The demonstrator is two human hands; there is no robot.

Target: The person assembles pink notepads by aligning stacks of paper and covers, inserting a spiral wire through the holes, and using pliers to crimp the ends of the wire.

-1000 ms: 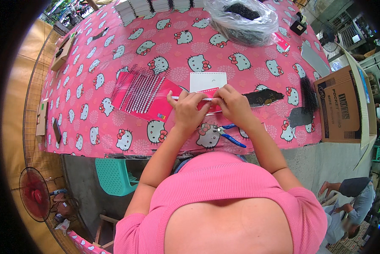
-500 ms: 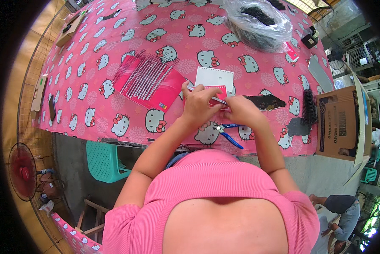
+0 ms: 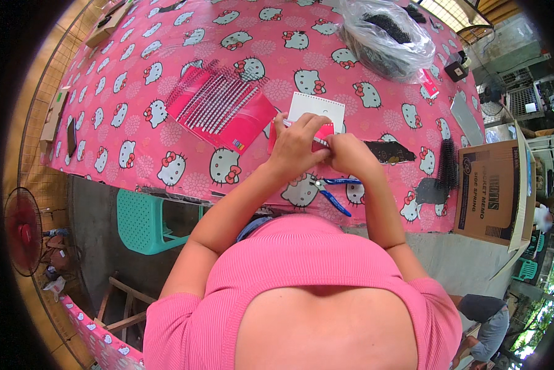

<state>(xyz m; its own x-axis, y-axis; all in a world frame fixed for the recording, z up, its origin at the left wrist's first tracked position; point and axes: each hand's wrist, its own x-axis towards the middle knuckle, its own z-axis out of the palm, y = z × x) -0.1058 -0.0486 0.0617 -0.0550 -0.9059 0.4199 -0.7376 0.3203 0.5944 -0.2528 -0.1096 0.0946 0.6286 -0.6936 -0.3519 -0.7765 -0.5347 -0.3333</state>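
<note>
Watching from a distance through the head camera, I am seeing a round fan (image 3: pixel 23 231) standing at far left and a green stool (image 3: pixel 142 225) sitting below the table's edge. On the pink patterned tablecloth (image 3: pixel 147 145), rows of thin spirals (image 3: pixel 212 111) are lying across a pink sheet (image 3: pixel 252 126). Right of it, the person's left hand (image 3: pixel 294 147) is holding a small pink pad (image 3: pixel 325 131), fingers spread wide over it; a white pad (image 3: pixel 317 106) is lying just behind. The right hand (image 3: pixel 354 154) is working at the pink pad's right side, its fingers curling close together; I am unable to tell what their tips are gripping. Blue-handled pliers (image 3: pixel 332 198) are lying nearer the person, handles apart, while a black scrap (image 3: pixel 391 152) is lying beyond the right hand, a clear bag (image 3: pixel 388 52) is sitting farther back, and a cardboard box (image 3: pixel 489 191) is standing at far right
</note>
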